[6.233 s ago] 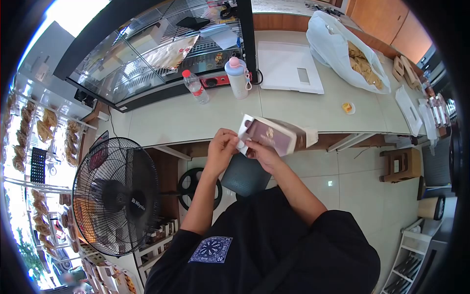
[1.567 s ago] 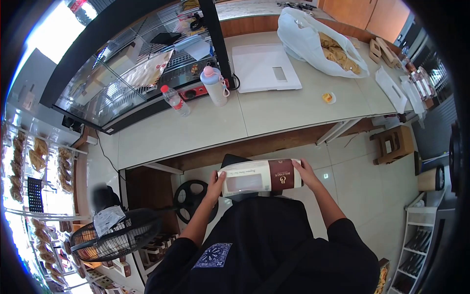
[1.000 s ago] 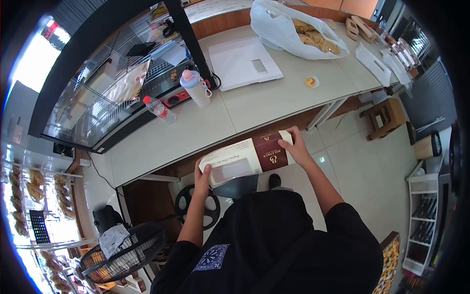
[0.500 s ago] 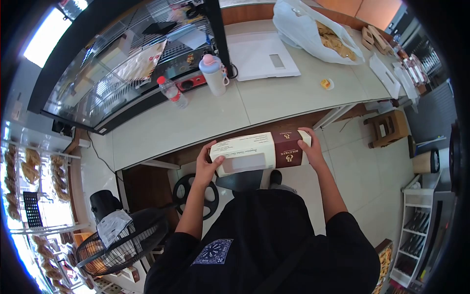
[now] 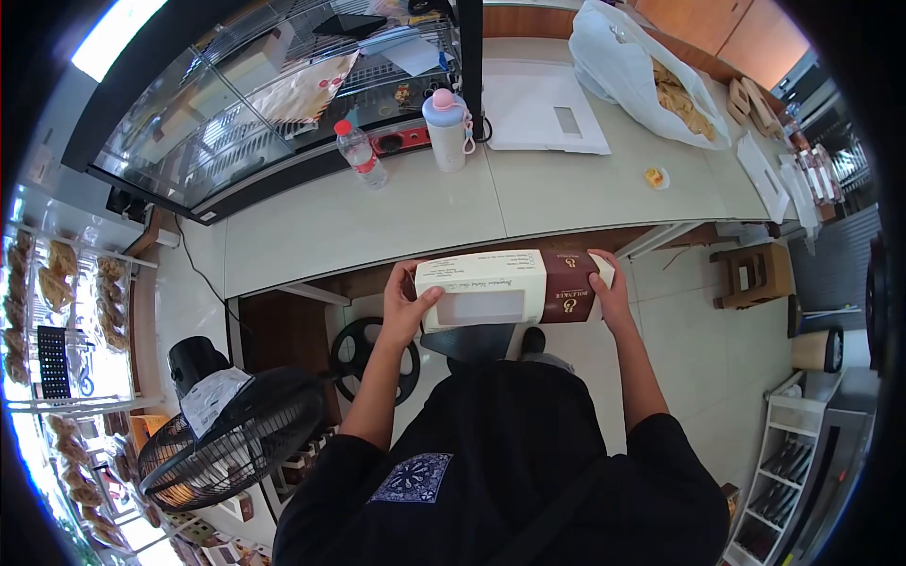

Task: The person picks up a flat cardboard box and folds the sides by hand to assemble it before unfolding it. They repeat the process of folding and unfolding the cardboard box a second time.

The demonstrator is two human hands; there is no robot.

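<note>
In front of the long box (image 5: 510,288), which my left hand (image 5: 406,302) and my right hand (image 5: 612,292) held by its ends, the counter (image 5: 377,226) lay bare in a wide strip across the middle of the frame. There a hand could pass. Farther up, a water bottle (image 5: 360,156) and a white flask (image 5: 446,132) with a pink lid stood close to the glass display case (image 5: 255,94) at upper left. A flat white sheet (image 5: 543,108) and a plastic bag (image 5: 642,71) took the upper right, with a small yellow piece (image 5: 654,176) just below them. At lower left, a fan (image 5: 236,429) stood near my left arm.
</note>
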